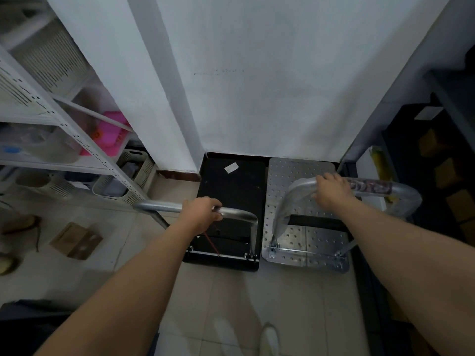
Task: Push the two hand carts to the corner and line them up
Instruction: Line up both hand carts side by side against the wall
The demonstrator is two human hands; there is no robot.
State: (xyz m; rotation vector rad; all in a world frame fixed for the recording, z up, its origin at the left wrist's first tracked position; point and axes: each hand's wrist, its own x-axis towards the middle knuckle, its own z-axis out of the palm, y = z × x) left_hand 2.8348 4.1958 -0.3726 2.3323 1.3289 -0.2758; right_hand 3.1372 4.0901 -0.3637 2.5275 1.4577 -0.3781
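Two hand carts stand side by side with their far ends against the white wall. The black cart (232, 186) is on the left, with a small white label on its deck. The silver perforated cart (290, 176) is on the right, almost touching it. My left hand (203, 213) grips the black cart's metal handle bar (239, 214). My right hand (332, 191) grips the silver cart's handle bar (401, 190), which is wrapped in clear plastic.
A white metal shelf rack (77, 140) with baskets and a pink box fills the left side. A white pillar (144, 86) juts out beside the black cart. Dark shelving with boxes (447, 155) lines the right. A cardboard piece (75, 240) lies on the tiled floor.
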